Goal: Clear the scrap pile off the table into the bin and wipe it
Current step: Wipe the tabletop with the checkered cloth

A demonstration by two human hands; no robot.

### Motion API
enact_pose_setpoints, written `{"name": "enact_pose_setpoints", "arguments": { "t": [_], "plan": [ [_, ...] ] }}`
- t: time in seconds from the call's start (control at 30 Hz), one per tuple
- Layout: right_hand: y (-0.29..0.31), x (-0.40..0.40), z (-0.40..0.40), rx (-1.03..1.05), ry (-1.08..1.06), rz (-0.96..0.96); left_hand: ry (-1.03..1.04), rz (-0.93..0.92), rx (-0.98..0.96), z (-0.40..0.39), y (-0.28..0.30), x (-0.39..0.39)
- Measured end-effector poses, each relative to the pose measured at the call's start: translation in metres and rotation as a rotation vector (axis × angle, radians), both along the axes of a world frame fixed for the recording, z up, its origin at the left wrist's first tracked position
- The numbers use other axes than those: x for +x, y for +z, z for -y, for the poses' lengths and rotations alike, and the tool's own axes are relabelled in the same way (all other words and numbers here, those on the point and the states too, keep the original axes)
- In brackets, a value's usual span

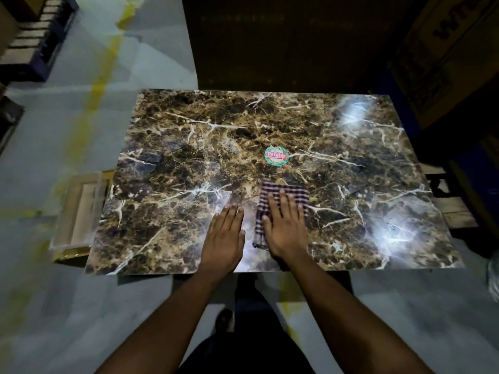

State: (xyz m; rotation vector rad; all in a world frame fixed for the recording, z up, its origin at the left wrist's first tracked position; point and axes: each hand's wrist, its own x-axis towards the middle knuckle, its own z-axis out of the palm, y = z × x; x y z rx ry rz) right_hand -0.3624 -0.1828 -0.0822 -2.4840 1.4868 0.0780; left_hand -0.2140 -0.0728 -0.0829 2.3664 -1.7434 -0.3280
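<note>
A glossy brown marble-patterned table (189, 147) fills the middle of the view. A checked purple-and-white cloth (297, 194) lies flat on it near the front edge. My right hand (285, 228) presses flat on the cloth, fingers spread and pointing away from me. My left hand (224, 233) rests palm down on the bare table just left of the cloth, holding nothing. No scrap pile shows on the table.
A round green and red sticker (277, 156) sits at the table's centre. A pale open box or bin (78, 211) stands on the floor by the table's left edge. Cardboard boxes (445, 49) stack at the back right. Grey floor with yellow lines (102, 76) lies left.
</note>
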Motion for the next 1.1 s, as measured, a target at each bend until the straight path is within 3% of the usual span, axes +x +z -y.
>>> {"name": "enact_pose_setpoints", "arguments": {
  "t": [0.13, 0.27, 0.37, 0.53, 0.67, 0.8, 0.97, 1.1],
  "plan": [
    [0.004, -0.04, -0.034, -0.001, -0.145, 0.003, -0.011, -0.034, 0.015, -0.013, -0.001, -0.019],
    [0.001, -0.025, -0.062, 0.034, -0.065, 0.013, -0.062, -0.044, 0.034, -0.012, 0.001, -0.04],
    [0.0, -0.034, -0.024, 0.025, 0.035, 0.012, -0.043, -0.042, 0.004, 0.003, 0.002, -0.044],
    [-0.003, -0.095, 0.001, -0.042, -0.198, -0.016, -0.02, -0.042, 0.008, 0.023, 0.001, -0.051],
    [0.0, -0.066, -0.023, -0.004, -0.103, 0.0, 0.019, -0.022, 0.028, 0.053, -0.001, -0.055],
    [-0.003, -0.041, 0.047, -0.02, 0.039, 0.05, 0.062, -0.003, 0.028, 0.09, -0.006, -0.044],
    [-0.002, -0.067, 0.093, -0.049, -0.156, 0.02, 0.076, 0.008, 0.025, 0.129, -0.005, -0.029],
    [-0.003, -0.046, 0.082, -0.033, -0.133, 0.01, 0.065, 0.0, 0.018, 0.157, -0.005, -0.022]
  ]
}}
